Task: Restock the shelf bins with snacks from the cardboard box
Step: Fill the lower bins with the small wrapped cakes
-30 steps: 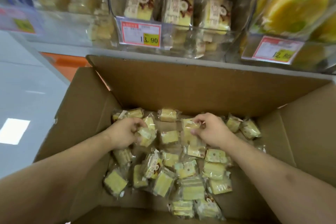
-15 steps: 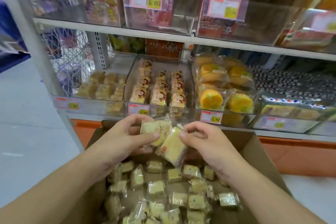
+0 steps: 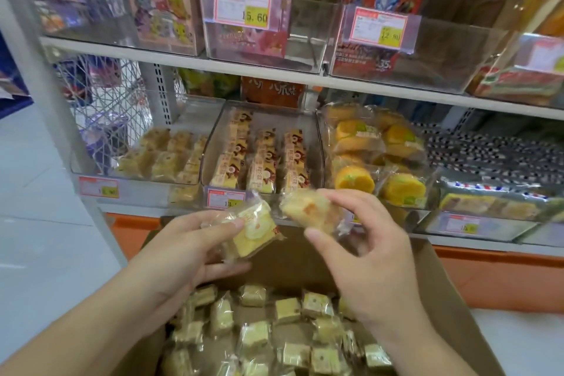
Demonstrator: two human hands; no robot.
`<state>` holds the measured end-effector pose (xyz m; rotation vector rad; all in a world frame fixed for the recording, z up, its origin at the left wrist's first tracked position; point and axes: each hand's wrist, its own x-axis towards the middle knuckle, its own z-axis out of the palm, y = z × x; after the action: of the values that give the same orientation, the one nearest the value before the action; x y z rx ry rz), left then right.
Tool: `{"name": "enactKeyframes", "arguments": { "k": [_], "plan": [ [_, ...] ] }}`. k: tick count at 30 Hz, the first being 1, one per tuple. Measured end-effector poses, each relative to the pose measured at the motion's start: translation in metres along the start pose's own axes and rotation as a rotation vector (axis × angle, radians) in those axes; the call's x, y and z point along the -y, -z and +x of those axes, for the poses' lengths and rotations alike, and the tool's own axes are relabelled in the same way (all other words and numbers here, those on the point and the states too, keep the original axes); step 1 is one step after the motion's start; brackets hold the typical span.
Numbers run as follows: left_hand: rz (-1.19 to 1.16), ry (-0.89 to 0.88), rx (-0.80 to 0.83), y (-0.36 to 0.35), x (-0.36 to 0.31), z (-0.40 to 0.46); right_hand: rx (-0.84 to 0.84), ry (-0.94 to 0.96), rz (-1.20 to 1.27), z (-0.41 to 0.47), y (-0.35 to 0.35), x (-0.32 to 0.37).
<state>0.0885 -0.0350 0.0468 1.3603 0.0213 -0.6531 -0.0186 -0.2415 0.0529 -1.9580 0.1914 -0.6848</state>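
Left hand (image 3: 183,253) pinching wrapped cake (image 3: 253,229), right hand (image 3: 366,253) pinching another (image 3: 311,210)

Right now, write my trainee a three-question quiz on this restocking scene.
1. True or false: both hands hold a wrapped cake.
2. The loose cakes lie in: A) a basket B) a cardboard box C) a bin
3. Fill in: the clear bin straight ahead holds cakes standing in ___ rows.

Key:
1. True: left hand grips a cake, right hand pinches another cake.
2. B, the cardboard box.
3. Three, in the bin.
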Motion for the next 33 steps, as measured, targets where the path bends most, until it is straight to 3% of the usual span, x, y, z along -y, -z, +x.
{"name": "enactKeyframes", "arguments": {
  "k": [2, 5, 10, 23, 27, 33],
  "plan": [
    [-0.101, 0.025, 0.043, -0.007, 0.002, 0.003, 0.055, 0.205, -0.145, -0.003, -0.013, -0.006],
    [-0.138, 0.018, 0.086, -0.011, 0.002, 0.008, 0.152, 0.303, -0.145, -0.006, -0.027, -0.013],
    [-0.111, -0.045, 0.105, -0.005, 0.004, 0.009, 0.180, 0.220, 0.032, -0.008, -0.030, -0.012],
    [-0.065, -0.163, 0.081, 0.000, 0.001, 0.001, 0.183, 0.242, -0.262, -0.005, -0.017, -0.009],
    [-0.132, -0.128, 0.100, 0.003, 0.001, 0.004, 0.177, 0.255, -0.257, -0.005, -0.017, -0.008],
    [-0.042, -0.062, 0.104, 0.003, 0.008, 0.002, 0.193, 0.255, -0.288, -0.009, -0.023, -0.010]
  ]
}}
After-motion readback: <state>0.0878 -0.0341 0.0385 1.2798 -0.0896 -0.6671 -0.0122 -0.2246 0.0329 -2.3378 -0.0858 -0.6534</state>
